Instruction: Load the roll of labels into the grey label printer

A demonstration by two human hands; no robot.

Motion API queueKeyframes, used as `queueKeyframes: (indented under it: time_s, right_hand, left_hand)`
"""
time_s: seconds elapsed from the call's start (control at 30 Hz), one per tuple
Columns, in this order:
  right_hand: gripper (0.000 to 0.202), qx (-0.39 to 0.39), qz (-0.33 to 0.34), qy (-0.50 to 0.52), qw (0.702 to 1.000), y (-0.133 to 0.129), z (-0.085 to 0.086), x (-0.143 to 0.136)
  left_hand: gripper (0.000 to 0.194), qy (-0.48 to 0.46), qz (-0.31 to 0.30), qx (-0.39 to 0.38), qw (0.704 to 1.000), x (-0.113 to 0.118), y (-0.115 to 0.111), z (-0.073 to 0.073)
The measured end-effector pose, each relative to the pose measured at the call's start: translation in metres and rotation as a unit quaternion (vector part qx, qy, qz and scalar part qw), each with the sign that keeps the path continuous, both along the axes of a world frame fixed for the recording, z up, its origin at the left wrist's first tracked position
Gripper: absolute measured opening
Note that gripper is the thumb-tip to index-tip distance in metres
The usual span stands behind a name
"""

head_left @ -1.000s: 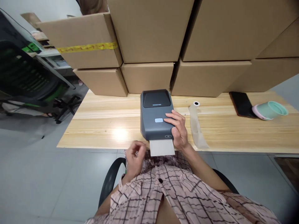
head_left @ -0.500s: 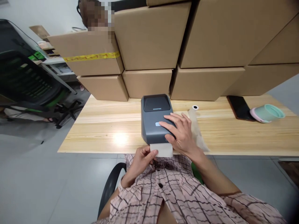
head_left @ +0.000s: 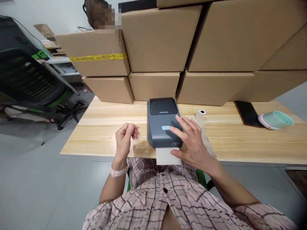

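Note:
A dark grey label printer (head_left: pixel 159 135) stands near the front edge of the table, with a strip of white paper (head_left: pixel 165 156) sticking out of its front. My right hand (head_left: pixel 192 140) is over the printer's right side, fingers spread, one fingertip beside the light button (head_left: pixel 166 127) and the thumb over the paper. Left of the printer, my left hand (head_left: pixel 126 139) is raised above the table with its fingers curled together; nothing can be seen in them. A small roll with a trailing pale strip (head_left: pixel 203 127) lies to the printer's right.
Stacked cardboard boxes (head_left: pixel 155 86) line the table's (head_left: pixel 100 127) back edge. A black phone (head_left: pixel 248 113) and a mint-green cup (head_left: pixel 275 119) lie at the right. Beyond the boxes a person's head (head_left: pixel 98 14) shows; an office chair (head_left: pixel 26 76) stands left.
My left hand has let go of the paper and moved up and left, off the printer's front. My right hand has shifted slightly right, its thumb now lower. The paper strip sticks out slightly further.

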State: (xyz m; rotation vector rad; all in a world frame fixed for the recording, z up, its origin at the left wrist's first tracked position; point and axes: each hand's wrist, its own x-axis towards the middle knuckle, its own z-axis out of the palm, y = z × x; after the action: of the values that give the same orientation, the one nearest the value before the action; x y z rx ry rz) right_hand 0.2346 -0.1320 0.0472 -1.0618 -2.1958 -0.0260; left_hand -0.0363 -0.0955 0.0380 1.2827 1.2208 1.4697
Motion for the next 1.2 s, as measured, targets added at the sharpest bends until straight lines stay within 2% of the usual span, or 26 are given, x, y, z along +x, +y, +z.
queueKeyframes:
  time_s: [0.13, 0.23, 0.3, 0.43, 0.57, 0.73, 0.87, 0.97, 1.07, 1.2]
  right_hand:
    - [0.067, 0.004, 0.024, -0.030, 0.999, 0.003, 0.001, 0.004]
    - [0.060, -0.010, 0.014, -0.056, 0.998, 0.009, -0.005, 0.006]
    - [0.054, -0.029, 0.005, -0.051, 0.998, 0.012, -0.009, 0.007]
    - [0.050, -0.049, -0.013, 0.026, 0.998, 0.016, -0.014, 0.005]
    - [0.051, -0.040, -0.043, -0.004, 0.998, 0.016, -0.017, 0.002]
    - [0.060, 0.024, -0.077, -0.084, 0.993, 0.013, -0.009, 0.000]
    - [0.062, 0.024, -0.070, -0.119, 0.990, 0.013, -0.004, 0.000]
    - [0.062, -0.010, -0.059, -0.071, 0.996, 0.014, -0.012, -0.001]
    - [0.057, -0.074, -0.046, 0.040, 0.995, 0.012, -0.029, -0.005]
    - [0.050, -0.135, -0.060, 0.218, 0.965, 0.001, -0.051, -0.017]
  left_hand:
    - [0.026, -0.048, 0.010, -0.024, 0.999, 0.015, 0.038, -0.009]
    - [0.034, -0.063, -0.010, -0.051, 0.997, 0.029, 0.042, -0.023]
    - [0.039, -0.065, -0.024, -0.064, 0.996, 0.036, 0.031, -0.030]
    - [0.047, -0.030, -0.011, -0.040, 0.999, 0.044, -0.010, -0.033]
    - [0.057, 0.010, -0.075, -0.003, 0.997, 0.048, -0.044, -0.036]
    - [0.072, 0.058, -0.095, 0.011, 0.994, 0.053, -0.052, -0.045]
    - [0.074, 0.062, -0.078, 0.005, 0.995, 0.059, -0.051, -0.042]
    - [0.076, 0.057, -0.068, -0.004, 0.996, 0.062, -0.053, -0.039]
    - [0.077, 0.047, -0.062, -0.005, 0.997, 0.064, -0.054, -0.041]
    - [0.074, 0.066, -0.052, 0.022, 0.996, 0.061, -0.053, -0.049]
